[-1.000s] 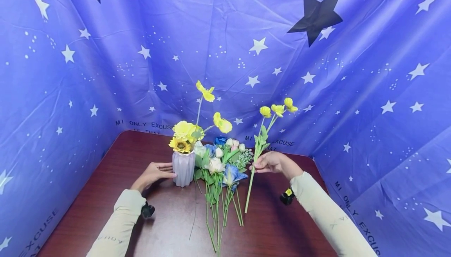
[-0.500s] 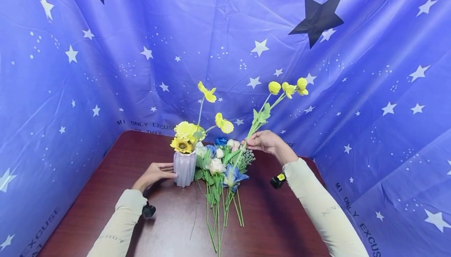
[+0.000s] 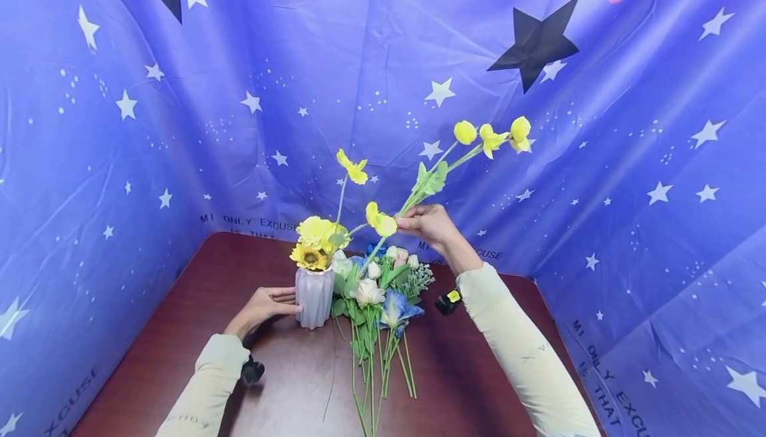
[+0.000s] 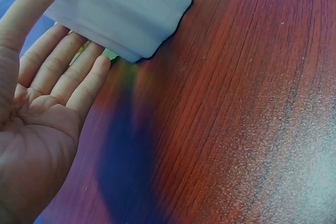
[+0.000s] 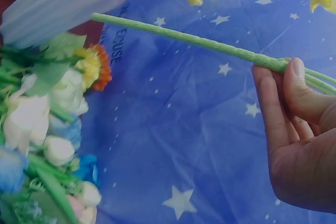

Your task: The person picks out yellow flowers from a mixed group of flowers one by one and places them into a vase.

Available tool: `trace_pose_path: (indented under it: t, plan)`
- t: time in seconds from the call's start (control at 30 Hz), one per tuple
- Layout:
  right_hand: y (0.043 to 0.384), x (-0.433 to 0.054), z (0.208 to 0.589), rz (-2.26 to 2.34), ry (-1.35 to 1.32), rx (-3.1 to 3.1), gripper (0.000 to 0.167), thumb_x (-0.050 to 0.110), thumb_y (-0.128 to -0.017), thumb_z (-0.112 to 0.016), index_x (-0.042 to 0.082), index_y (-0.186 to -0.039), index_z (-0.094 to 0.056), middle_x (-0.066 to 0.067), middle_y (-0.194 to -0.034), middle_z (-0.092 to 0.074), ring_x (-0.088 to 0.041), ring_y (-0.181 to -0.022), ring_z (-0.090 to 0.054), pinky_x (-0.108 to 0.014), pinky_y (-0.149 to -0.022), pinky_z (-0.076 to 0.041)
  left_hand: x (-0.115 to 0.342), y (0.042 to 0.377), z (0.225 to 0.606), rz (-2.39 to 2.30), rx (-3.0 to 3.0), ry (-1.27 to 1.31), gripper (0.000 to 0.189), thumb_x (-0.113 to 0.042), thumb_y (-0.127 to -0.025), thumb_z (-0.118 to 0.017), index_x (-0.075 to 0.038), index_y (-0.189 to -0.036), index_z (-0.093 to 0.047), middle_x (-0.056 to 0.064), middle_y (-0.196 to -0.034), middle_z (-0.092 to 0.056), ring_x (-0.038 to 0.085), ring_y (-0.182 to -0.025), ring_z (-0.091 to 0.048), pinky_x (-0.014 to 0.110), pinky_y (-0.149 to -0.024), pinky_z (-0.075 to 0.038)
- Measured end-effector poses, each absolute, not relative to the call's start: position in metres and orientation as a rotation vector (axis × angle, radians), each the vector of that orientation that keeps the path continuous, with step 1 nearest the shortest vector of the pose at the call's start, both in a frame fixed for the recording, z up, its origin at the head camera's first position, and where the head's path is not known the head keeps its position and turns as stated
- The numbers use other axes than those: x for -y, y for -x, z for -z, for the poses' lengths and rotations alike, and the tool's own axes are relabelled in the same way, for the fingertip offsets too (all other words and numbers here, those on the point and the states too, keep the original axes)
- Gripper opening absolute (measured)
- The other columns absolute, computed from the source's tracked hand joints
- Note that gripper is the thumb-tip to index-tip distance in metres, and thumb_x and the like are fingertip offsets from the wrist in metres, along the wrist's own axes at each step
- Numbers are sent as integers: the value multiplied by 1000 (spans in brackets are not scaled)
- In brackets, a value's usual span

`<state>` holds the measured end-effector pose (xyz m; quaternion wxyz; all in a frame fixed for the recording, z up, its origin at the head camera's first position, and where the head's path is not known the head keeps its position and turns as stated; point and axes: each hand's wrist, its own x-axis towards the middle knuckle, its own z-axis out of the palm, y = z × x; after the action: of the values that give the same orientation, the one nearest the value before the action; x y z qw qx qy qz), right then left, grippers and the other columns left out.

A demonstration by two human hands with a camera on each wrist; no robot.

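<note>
A pale lilac fluted vase [image 3: 314,298] stands upright on the table, with yellow blooms and a sunflower [image 3: 310,257] in it. At its left side my left hand [image 3: 262,308] touches it, thumb at the front; the left wrist view shows nearly straight fingers [image 4: 79,80] by the vase wall [image 4: 131,11]. My right hand [image 3: 432,227] pinches a green stem [image 5: 184,38] between thumb and fingers. This yellow-flowered spray [image 3: 427,181] tilts, its three blooms up to the right and its cut end down toward the vase. In the right wrist view that end is free, close to the vase rim.
Right of the vase lies a heap of artificial flowers, with a white rose [image 3: 368,292], a blue lily [image 3: 396,310] and several green stems [image 3: 371,377] pointing to the near edge. Behind the brown table [image 3: 275,384] hangs a blue star-print cloth [image 3: 335,78].
My right hand has lifted the yellow spray and carried it left toward the vase, tilting its blooms further right. My left hand stays at the vase. The head view has shifted slightly.
</note>
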<state>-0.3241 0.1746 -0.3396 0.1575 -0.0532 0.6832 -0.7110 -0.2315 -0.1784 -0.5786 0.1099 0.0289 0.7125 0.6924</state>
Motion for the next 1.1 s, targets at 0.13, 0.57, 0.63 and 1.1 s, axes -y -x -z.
trace_pose_path:
  t: [0.13, 0.57, 0.63, 1.1]
  plan:
    - [323, -164, 335, 2072, 199, -1975, 29, -14, -90, -66, 8, -72, -71, -3, -82, -77, -14, -79, -75, -26, -81, -64, 178, 230, 580, -2042, -2097, -104, 70, -12, -83, -85, 13, -140, -53, 31, -142, -55, 40, -131, -58, 32, -98, -59]
    - [323, -144, 325, 2167, 336, -1910, 40, -15, -94, -59, 13, -68, -72, 1, -76, -77, -12, -76, -75, -22, -81, -63, 177, 229, 577, -2043, -2108, -71, 68, -12, -83, -85, 13, -139, -54, 29, -141, -56, 40, -131, -58, 33, -98, -59]
    - [323, -142, 325, 2162, 345, -1916, 41, -16, -93, -60, 13, -67, -72, 1, -74, -77, -10, -76, -75, -19, -76, -63, 177, 229, 577, -2043, -2110, -66, 69, -12, -83, -85, 13, -139, -54, 29, -141, -57, 40, -131, -58, 33, -98, -59]
    - [311, -128, 329, 2075, 536, -1924, 27, -12, -89, -68, 10, -75, -75, -6, -86, -80, -18, -88, -77, -50, -100, -56, 177, 229, 579, -2058, -2088, -80, 69, -11, -83, -85, 13, -139, -53, 30, -141, -57, 39, -131, -58, 30, -97, -59]
